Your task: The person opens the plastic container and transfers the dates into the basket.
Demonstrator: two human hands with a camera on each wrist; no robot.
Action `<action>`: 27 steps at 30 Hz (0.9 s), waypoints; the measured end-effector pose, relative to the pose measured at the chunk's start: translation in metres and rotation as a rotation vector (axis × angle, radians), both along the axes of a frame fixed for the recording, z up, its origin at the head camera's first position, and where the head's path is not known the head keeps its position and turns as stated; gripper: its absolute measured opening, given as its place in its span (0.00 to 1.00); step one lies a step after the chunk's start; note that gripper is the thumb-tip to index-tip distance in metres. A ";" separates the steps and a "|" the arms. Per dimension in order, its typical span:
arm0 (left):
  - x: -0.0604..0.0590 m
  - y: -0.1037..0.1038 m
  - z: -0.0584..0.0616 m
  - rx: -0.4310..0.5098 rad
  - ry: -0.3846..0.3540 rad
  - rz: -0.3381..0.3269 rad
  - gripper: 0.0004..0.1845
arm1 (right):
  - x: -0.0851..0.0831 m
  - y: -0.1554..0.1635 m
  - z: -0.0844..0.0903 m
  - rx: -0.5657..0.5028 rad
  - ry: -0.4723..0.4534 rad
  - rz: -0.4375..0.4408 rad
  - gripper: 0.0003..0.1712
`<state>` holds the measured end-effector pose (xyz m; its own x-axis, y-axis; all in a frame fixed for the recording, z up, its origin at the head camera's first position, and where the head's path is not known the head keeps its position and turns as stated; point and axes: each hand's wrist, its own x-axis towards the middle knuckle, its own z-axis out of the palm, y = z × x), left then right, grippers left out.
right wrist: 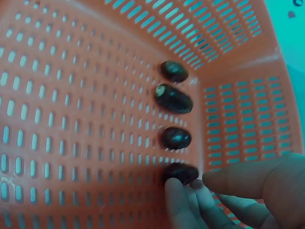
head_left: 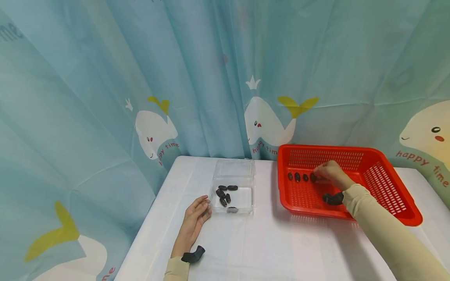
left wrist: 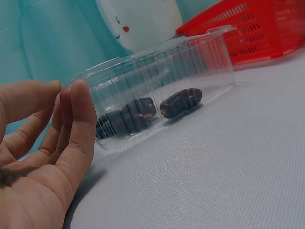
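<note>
A red slotted basket (head_left: 393, 195) stands on the right of the white table. My right hand (head_left: 318, 174) reaches into it, where several dark dates lie in a row. In the right wrist view my thumb and fingertips (right wrist: 183, 200) pinch the nearest date (right wrist: 181, 172), which still lies on the basket floor (right wrist: 71, 119). A clear plastic box (head_left: 233, 168) holding several dates (head_left: 225, 193) sits at the table's middle. My left hand (head_left: 201, 207) lies on the table with straight fingers at the box's front left corner (left wrist: 95, 124). I cannot tell whether it touches the box.
A blue curtain printed with whales (head_left: 267, 121) hangs close behind the table. The table's left edge (head_left: 140, 234) runs near my left forearm. Bare white tabletop (head_left: 274, 242) lies in front of the box and the basket.
</note>
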<state>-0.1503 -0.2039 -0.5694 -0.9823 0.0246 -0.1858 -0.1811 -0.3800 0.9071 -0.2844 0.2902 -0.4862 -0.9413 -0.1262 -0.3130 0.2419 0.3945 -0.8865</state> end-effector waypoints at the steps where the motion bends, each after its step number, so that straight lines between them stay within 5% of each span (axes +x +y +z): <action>1: 0.000 0.000 0.000 0.002 -0.002 0.002 0.25 | 0.000 -0.001 0.001 0.008 0.005 0.005 0.13; 7: 0.000 0.001 0.002 0.015 -0.009 0.018 0.25 | -0.001 -0.011 0.011 0.052 -0.022 0.026 0.22; 18: 0.001 0.001 0.002 -0.008 -0.014 0.018 0.26 | 0.005 -0.039 0.032 -0.012 -0.112 0.056 0.21; 27: -0.003 0.000 0.000 -0.034 -0.002 0.027 0.26 | 0.013 -0.062 0.051 -0.022 -0.084 0.108 0.22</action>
